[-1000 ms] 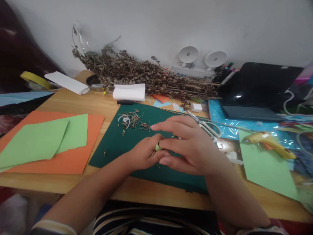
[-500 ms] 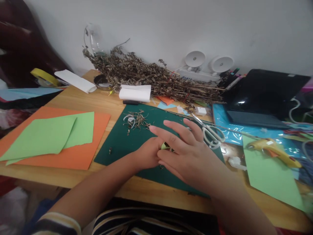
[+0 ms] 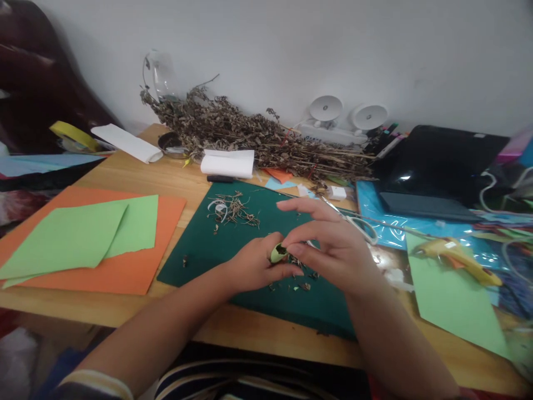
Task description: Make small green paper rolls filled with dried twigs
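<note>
My left hand (image 3: 255, 261) is closed around a small rolled green paper tube (image 3: 276, 254), its dark open end facing my right hand. My right hand (image 3: 325, 244) pinches thumb and index finger together right at that opening; what sits between the fingertips is too small to make out. Below both hands lies a dark green cutting mat (image 3: 195, 239). Crumbled dried leaves (image 3: 306, 286) are scattered on it under my hands. A small heap of thin dry stems (image 3: 237, 210) rests farther up the mat. White-handled scissors (image 3: 366, 229) lie partly hidden behind my right hand.
A long bundle of dried plants (image 3: 241, 125) lies along the wall. Green sheets (image 3: 79, 230) rest on orange paper (image 3: 129, 275) at left. At right, a yellow glue gun (image 3: 458, 256) lies on another green sheet (image 3: 449, 311). A black screen (image 3: 445, 166) stands behind.
My right hand has drawn back from over my left hand, its fingers going from outstretched to a pinch at the tube's mouth. The tube and the leaf crumbs now show more.
</note>
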The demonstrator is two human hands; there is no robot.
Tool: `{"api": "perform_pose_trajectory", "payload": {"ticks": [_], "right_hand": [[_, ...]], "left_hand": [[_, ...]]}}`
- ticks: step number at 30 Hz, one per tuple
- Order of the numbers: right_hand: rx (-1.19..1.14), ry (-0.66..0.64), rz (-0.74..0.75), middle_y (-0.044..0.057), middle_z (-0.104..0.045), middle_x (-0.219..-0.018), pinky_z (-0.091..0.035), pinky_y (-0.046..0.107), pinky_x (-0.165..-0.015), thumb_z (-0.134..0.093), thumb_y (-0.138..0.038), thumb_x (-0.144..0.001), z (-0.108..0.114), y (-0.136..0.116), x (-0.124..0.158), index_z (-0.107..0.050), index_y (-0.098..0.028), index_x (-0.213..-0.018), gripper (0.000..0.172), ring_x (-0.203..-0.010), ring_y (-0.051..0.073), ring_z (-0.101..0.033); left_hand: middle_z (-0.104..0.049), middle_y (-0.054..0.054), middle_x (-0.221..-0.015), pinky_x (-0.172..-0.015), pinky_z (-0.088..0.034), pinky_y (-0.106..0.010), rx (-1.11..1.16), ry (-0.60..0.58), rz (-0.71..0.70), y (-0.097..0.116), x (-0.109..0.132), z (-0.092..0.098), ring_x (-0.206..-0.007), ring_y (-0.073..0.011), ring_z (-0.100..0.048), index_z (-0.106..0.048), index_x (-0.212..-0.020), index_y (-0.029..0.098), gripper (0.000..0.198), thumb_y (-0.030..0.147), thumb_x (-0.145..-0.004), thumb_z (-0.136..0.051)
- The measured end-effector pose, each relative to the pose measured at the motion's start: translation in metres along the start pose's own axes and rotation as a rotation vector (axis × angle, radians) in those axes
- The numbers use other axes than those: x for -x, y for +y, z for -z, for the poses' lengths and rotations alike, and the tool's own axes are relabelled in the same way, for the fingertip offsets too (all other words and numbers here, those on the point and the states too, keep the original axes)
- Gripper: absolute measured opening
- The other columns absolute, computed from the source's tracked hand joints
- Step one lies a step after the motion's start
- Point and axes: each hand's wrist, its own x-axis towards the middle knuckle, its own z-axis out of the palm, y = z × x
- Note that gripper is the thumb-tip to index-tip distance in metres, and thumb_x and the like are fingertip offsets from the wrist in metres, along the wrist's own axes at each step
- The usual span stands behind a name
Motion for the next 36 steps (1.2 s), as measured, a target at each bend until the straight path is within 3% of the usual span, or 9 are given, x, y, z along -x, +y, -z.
{"api": "perform_pose_trajectory", "payload": {"ticks": [5, 12, 15, 19, 23, 29, 36], "right_hand": [[-0.062, -0.002, 0.010, 0.001, -0.044, -0.124, -0.036, 0.035, -0.093, -0.053, -0.017, -0.073, -0.007, 0.011, 0.001, -0.063, -0.022, -0.076, 0.012, -0.114, 0.018, -0.041], [-0.156, 0.127, 0.038, -0.001, -0.042, -0.126, -0.038, 0.036, -0.092, -0.053, -0.018, -0.074, -0.010, 0.019, 0.005, -0.063, -0.024, -0.076, 0.011, -0.115, 0.019, -0.040], [-0.090, 0.060, 0.056, -0.003, -0.040, -0.128, -0.035, 0.036, -0.094, -0.053, -0.018, -0.073, -0.011, 0.019, 0.005, -0.063, -0.024, -0.078, 0.013, -0.115, 0.019, -0.040], [0.018, -0.026, 0.104, -0.005, -0.023, -0.138, -0.032, 0.038, -0.097, -0.051, -0.022, -0.075, -0.008, 0.018, 0.003, -0.063, -0.025, -0.081, 0.014, -0.123, 0.022, -0.029], [0.101, -0.021, 0.161, -0.005, -0.016, -0.140, -0.030, 0.040, -0.097, -0.046, -0.024, -0.077, -0.004, 0.018, 0.003, -0.062, -0.023, -0.088, 0.020, -0.125, 0.024, -0.024], [0.156, 0.040, 0.296, -0.004, -0.021, -0.138, -0.024, 0.043, -0.099, -0.044, -0.030, -0.077, 0.001, 0.021, 0.004, -0.061, -0.024, -0.090, 0.022, -0.120, 0.024, -0.030], [0.181, -0.007, 0.369, 0.002, -0.032, -0.130, -0.026, 0.043, -0.098, -0.046, -0.033, -0.075, 0.000, 0.018, 0.003, -0.060, -0.021, -0.083, 0.020, -0.116, 0.026, -0.031]], "left_hand": [[-0.057, -0.004, -0.073, -0.059, -0.045, -0.030, 0.022, 0.007, -0.038, -0.001, 0.000, 0.000, -0.069, -0.0178, -0.057, -0.046, -0.075, 0.016, 0.037, 0.053, -0.072, -0.044], [-0.055, -0.003, -0.068, -0.057, -0.044, -0.029, -0.010, 0.038, -0.036, -0.001, 0.000, 0.000, -0.063, -0.0165, -0.055, -0.045, -0.074, 0.015, 0.038, 0.053, -0.072, -0.045], [-0.058, -0.006, -0.075, -0.063, -0.046, -0.031, 0.006, 0.021, -0.050, -0.002, 0.000, 0.000, -0.072, -0.0183, -0.057, -0.048, -0.080, 0.015, 0.037, 0.051, -0.073, -0.045], [-0.059, -0.007, -0.084, -0.068, -0.046, -0.031, 0.029, 0.017, -0.103, -0.002, 0.000, 0.001, -0.080, -0.0193, -0.057, -0.051, -0.089, 0.015, 0.035, 0.046, -0.075, -0.045], [-0.060, -0.005, -0.083, -0.067, -0.045, -0.028, 0.046, 0.013, -0.169, -0.002, 0.000, 0.002, -0.078, -0.0168, -0.057, -0.051, -0.087, 0.016, 0.028, 0.042, -0.077, -0.045], [-0.058, -0.004, -0.074, -0.060, -0.043, -0.027, 0.035, -0.001, -0.151, -0.003, 0.002, 0.000, -0.067, -0.0146, -0.054, -0.048, -0.083, 0.015, 0.031, 0.043, -0.080, -0.036], [-0.047, 0.000, -0.059, -0.048, -0.035, -0.023, -0.055, 0.085, -0.196, -0.007, 0.003, -0.002, -0.053, -0.0110, -0.045, -0.041, -0.068, 0.017, 0.036, 0.048, -0.081, -0.029]]}}
